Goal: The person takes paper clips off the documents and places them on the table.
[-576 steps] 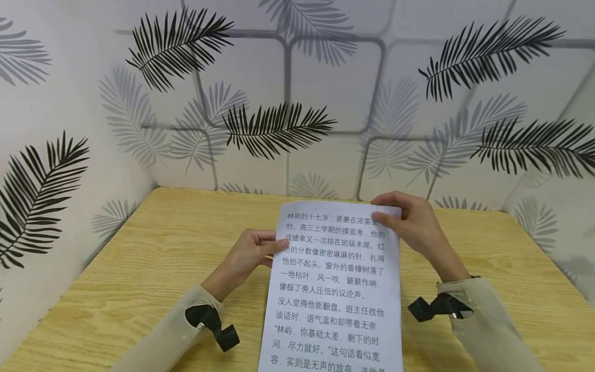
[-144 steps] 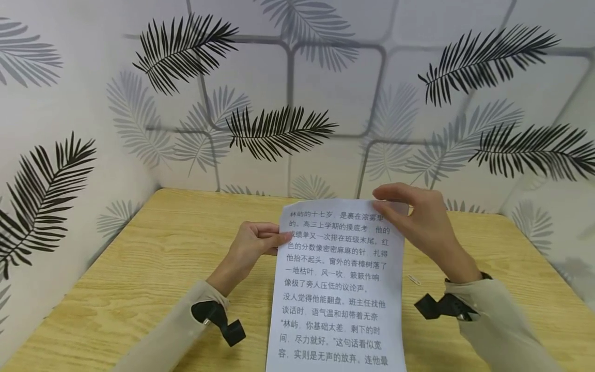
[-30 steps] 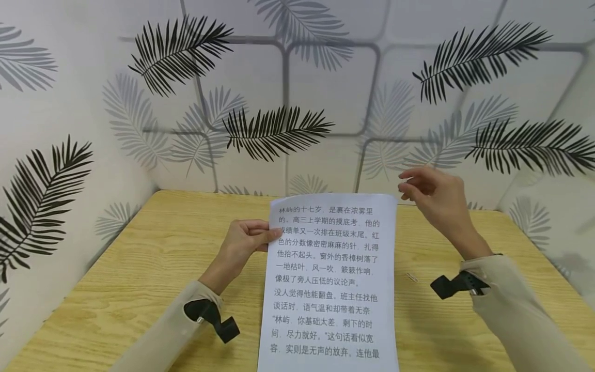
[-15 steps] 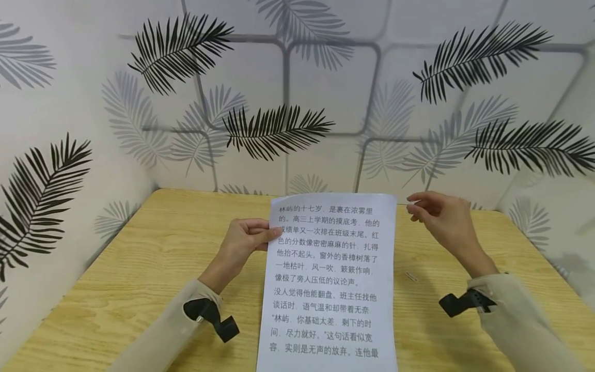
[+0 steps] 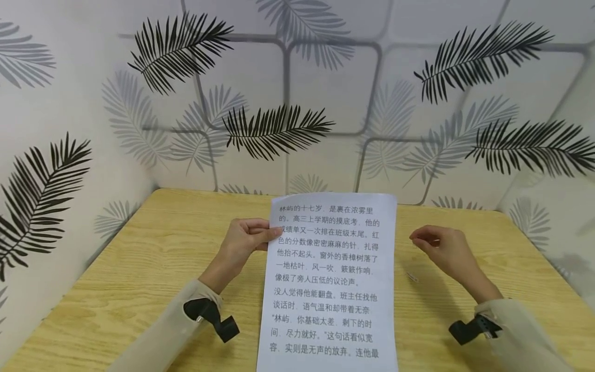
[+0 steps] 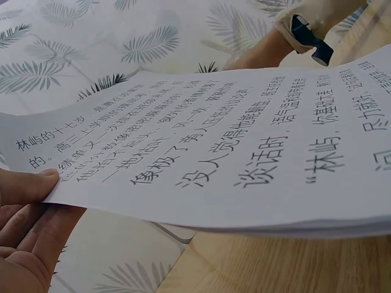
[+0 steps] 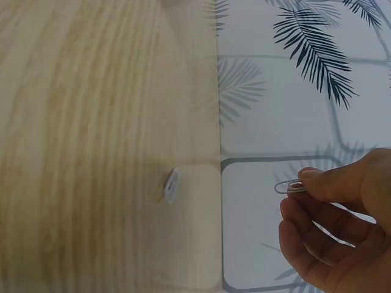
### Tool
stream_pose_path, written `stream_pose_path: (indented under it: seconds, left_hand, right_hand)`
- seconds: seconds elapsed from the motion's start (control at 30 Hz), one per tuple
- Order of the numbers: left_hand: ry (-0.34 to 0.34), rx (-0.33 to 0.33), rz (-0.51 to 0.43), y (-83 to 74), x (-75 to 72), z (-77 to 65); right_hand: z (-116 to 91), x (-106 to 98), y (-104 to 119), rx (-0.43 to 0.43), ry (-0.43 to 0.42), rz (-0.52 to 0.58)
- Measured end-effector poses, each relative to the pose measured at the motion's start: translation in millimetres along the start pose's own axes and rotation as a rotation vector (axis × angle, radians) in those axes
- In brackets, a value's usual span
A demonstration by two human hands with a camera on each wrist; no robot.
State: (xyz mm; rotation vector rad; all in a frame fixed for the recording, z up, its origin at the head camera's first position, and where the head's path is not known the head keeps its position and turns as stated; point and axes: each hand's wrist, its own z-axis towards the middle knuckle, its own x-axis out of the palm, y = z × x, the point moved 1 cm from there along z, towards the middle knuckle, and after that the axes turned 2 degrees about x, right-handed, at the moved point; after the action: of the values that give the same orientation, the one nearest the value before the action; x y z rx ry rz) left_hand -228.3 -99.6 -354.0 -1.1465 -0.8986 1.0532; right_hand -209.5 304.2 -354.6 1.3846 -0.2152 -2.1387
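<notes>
A stack of white sheets (image 5: 330, 279) printed with black Chinese text hangs lifted over the wooden table (image 5: 139, 279). My left hand (image 5: 271, 237) pinches its left edge near the top. In the left wrist view the thumb (image 6: 30, 183) lies on top of the sheets (image 6: 244, 146) and the other fingers are underneath. My right hand (image 5: 416, 238) hovers to the right of the sheets, apart from them, and pinches a small metal paper clip (image 7: 290, 186) between thumb and forefinger. A second paper clip (image 5: 411, 277) lies on the table below that hand, also visible as the clip on the wood (image 7: 171, 185).
Walls with a leaf pattern (image 5: 279, 129) close in the table at the back, left and right. Bare wood lies to the left of the sheets and around the loose clip. Black wrist-camera mounts (image 5: 211, 318) sit on both beige sleeves.
My right hand has dropped from beside the sheets' top right corner to lower right of them, still pinching the clip. The left hand and the sheets have stayed put.
</notes>
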Motion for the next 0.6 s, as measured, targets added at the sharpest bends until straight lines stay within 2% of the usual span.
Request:
stream_pose_path:
  seconds: [0.13,0.43,0.6]
  left_hand:
    - [0.001,-0.003,0.002,-0.8,-0.3,-0.6]
    - [0.001,-0.011,-0.011,-0.6,-0.2,-0.4]
    - [0.006,-0.011,-0.018,-0.3,-0.5,0.1]
  right_hand:
    - [-7,7,-10,0.016,0.051,0.011]
    - [-18,15,-21,0.126,0.207,0.032]
    - [-20,17,-21,0.121,0.227,0.017]
